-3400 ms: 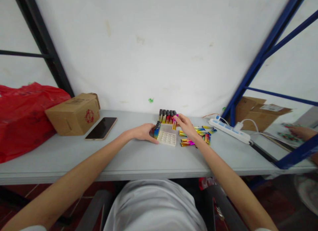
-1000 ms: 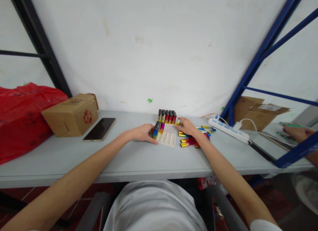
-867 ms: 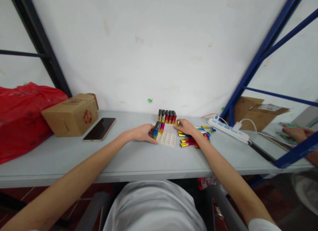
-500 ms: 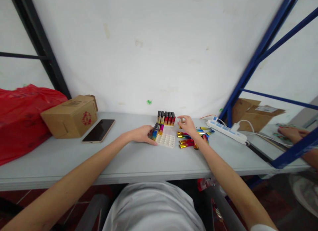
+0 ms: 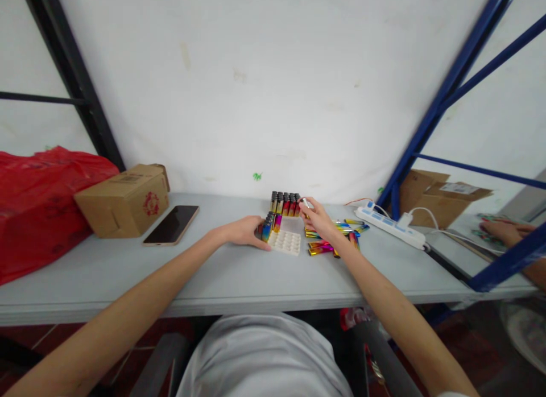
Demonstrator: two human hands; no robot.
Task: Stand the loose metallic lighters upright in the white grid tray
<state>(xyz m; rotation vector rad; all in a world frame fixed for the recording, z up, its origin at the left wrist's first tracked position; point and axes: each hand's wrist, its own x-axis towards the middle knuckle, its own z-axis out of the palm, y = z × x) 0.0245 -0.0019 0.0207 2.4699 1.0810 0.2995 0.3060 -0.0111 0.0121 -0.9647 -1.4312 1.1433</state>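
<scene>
My left hand [image 5: 247, 233] curls around the left end of a white plastic tray [image 5: 292, 242] with rows of round-looking holes. Thumb and fingers bracket several blue-and-gold lighters [image 5: 267, 227] standing upright there. Beside them stands a pink-and-gold lighter [image 5: 277, 222]. My right hand [image 5: 318, 218] is raised beyond the tray's right side, its fingers pinched on a lighter [image 5: 305, 203] that is mostly hidden. Just left of its fingertips is a block of upright lighters [image 5: 285, 203] with black tops, red and gold. Loose shiny lighters [image 5: 321, 248] lie in a pile under my right wrist.
A phone [image 5: 171, 225], a cardboard box [image 5: 123, 201] and a red plastic bag [image 5: 46, 209] lie to the left. A white power strip [image 5: 390, 226] with cables is at the right, near a blue metal frame [image 5: 430, 124]. Another person's hand [image 5: 503, 231] is beyond it.
My right hand has moved slightly left, to the block of lighters, and the lighter in it has tilted. My left hand keeps its place at the tray.
</scene>
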